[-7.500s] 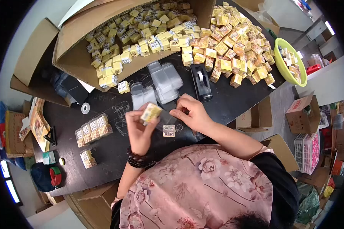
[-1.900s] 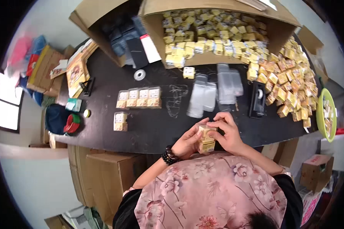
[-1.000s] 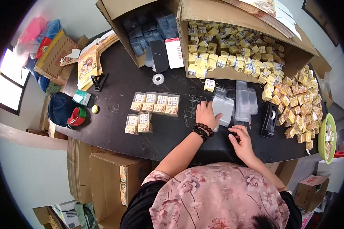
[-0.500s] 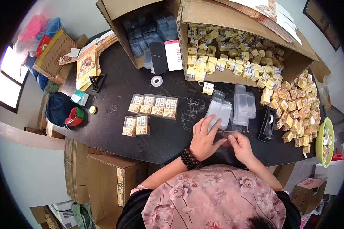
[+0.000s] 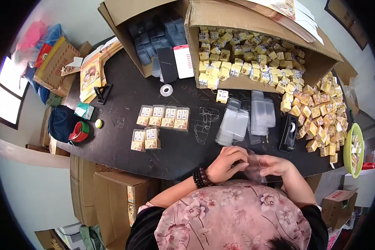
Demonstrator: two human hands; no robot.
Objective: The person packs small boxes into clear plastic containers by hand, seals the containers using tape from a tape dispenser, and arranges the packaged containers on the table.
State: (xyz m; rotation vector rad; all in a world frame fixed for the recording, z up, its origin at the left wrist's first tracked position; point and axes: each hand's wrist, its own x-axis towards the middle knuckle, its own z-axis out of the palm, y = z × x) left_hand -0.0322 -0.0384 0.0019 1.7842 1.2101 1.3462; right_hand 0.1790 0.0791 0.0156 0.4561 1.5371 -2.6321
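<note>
Six filled cases [image 5: 169, 116] stand done; plenty of loose boxes [image 5: 319, 110] left.
From here, one clear sleeve [image 5: 253, 167], looks empty, at the bench's [image 5: 112, 146] near side; left hand [image 5: 228, 164] half curled, fingertips pinching one edge; right hand [image 5: 275, 166] loosely closed, thumb and fingers on the other; spare sleeves [image 5: 234, 120] lie flat just ahead; more yellow boxes [image 5: 254, 68] fill the carton [image 5: 193, 50].

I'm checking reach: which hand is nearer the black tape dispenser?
Right. The right hand is on the near side of the tape dispenser; the left hand is farther left.
</note>
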